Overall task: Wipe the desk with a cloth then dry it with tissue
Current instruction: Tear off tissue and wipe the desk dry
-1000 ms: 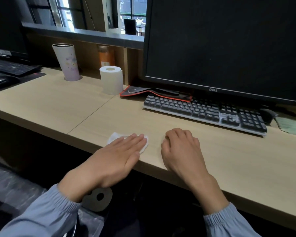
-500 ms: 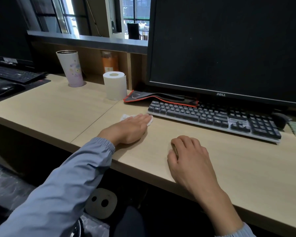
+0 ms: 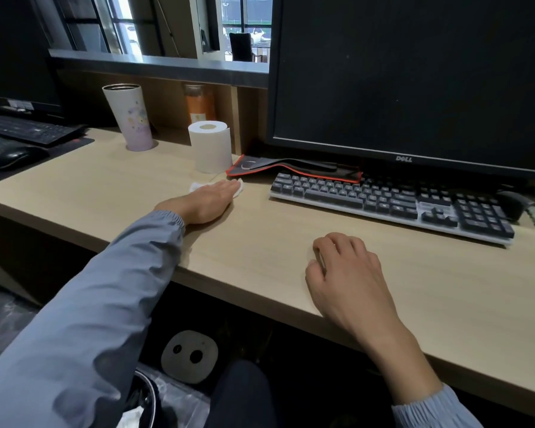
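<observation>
Pressing the tissue [image 3: 238, 186] with our flat left hand [image 3: 209, 200] by the paper roll [image 3: 210, 146]; right hand [image 3: 346, 273] rests loosely curled, empty, on the surface [image 3: 260, 242].

Bare desk [image 3: 90, 193] front and left, tissue roll [image 3: 211, 149], folded mat [image 3: 291, 169] and keyboard [image 3: 389, 205] crowding the back

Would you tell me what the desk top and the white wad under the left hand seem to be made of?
The desk top looks like matte, pale wood-grain laminate: fine streaks and a thin seam. The white wad under the left hand looks like tissue paper, crumpled at its edges and as white as the roll nearby; cloth cannot be ruled out.
</observation>
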Action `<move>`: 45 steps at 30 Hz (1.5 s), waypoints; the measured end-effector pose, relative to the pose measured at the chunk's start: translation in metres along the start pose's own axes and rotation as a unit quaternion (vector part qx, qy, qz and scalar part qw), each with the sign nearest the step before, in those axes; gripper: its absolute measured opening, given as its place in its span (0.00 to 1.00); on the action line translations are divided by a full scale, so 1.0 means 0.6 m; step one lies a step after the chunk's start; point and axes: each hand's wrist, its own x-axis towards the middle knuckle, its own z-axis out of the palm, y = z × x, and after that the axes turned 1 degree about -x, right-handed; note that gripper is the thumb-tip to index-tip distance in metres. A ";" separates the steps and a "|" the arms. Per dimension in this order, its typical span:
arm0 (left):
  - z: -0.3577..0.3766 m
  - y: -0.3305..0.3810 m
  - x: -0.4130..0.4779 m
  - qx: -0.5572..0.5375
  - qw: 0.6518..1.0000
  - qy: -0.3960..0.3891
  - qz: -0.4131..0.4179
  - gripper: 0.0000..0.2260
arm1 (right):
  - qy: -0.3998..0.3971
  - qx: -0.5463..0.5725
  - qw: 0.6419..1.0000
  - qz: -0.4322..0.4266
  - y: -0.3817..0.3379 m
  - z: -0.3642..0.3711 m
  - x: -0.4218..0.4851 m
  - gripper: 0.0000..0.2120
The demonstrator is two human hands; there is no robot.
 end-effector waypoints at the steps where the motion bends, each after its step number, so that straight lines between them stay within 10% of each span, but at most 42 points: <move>1: 0.002 0.000 -0.006 0.002 1.000 0.002 0.006 0.23 | -0.002 0.000 1.000 -0.001 0.000 0.000 0.000 0.14; 20: 0.066 -0.086 -0.293 -0.051 0.997 0.027 0.051 0.29 | 0.005 -0.040 0.999 -0.006 -0.006 0.007 -0.005 0.15; 34: 0.124 0.169 -0.269 0.045 0.992 0.013 0.118 0.28 | 0.024 0.063 0.998 0.019 -0.003 0.005 -0.008 0.18; 45: 0.066 0.147 -0.113 0.026 0.996 -0.045 0.074 0.25 | 0.029 0.058 0.998 0.016 0.018 -0.013 -0.026 0.13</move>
